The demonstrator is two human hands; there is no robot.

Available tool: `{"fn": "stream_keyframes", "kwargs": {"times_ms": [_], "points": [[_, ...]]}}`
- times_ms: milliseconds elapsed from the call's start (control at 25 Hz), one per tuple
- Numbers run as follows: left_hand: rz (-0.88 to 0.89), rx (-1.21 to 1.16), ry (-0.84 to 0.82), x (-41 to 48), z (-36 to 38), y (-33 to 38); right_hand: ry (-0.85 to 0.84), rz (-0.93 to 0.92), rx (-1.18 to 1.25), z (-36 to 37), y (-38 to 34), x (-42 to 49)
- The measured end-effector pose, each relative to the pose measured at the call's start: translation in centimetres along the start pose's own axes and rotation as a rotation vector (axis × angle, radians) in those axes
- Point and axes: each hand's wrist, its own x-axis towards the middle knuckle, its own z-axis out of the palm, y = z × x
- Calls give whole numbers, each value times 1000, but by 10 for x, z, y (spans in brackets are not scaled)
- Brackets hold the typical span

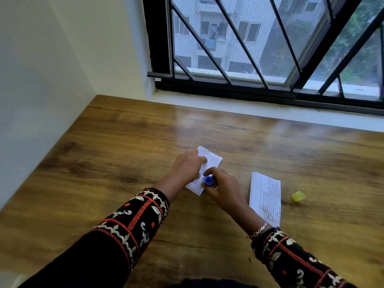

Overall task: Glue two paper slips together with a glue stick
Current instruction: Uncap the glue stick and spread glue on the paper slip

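Note:
A white printed paper slip (pixel 214 160) lies on the wooden table (pixel 124 146) in the middle. My left hand (pixel 188 166) rests flat on it, fingers spread, pinning it down. My right hand (pixel 223 187) is closed around a blue glue stick (pixel 208 180), held upright over the slip's near right edge; the stick's lower end is hidden by my fingers. A second printed slip (pixel 267 196) lies flat to the right, untouched. The glue stick's yellow cap (pixel 298 196) lies on the table further right.
A white wall (pixel 52 80) runs along the table's left side. A window with black bars (pixel 259 59) and a white sill stands behind the table's far edge. Bare wood shows around the slips.

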Motion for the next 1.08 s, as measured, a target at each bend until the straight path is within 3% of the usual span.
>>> {"fn": "stream_keyframes", "kwargs": {"times_ms": [480, 800, 1080], "points": [[-3, -3, -11, 0, -1, 0, -66, -88, 58, 5, -7, -35], [8, 13, -1, -1, 0, -1, 72, 216, 494, -21, 20, -47], [13, 28, 18, -2, 3, -2, 126, 320, 726, -39, 52, -49]]}}
